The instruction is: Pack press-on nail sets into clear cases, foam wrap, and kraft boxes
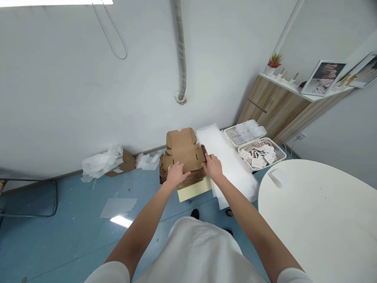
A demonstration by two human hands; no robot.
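A stack of flattened brown cardboard boxes (182, 145) lies in front of me, with die-cut flaps and slots showing on the top one. My left hand (176, 175) rests on the near edge of the top box, fingers laid on the board and thumb spread to the right. At the right side of the stack, my right hand (213, 166) has its fingers and thumb around the edge of the side flaps. Its fingertips are partly hidden among the cardboard layers. Under the stack shows a pale yellow surface (194, 190).
White foam sheets (232, 165) lie right of the stack. Beyond them are a white basket of clear packs (246, 133) and a basket of printed cards (262, 154). A round white table (318, 212) stands at right. Plastic wrapping (101, 162) lies by the wall.
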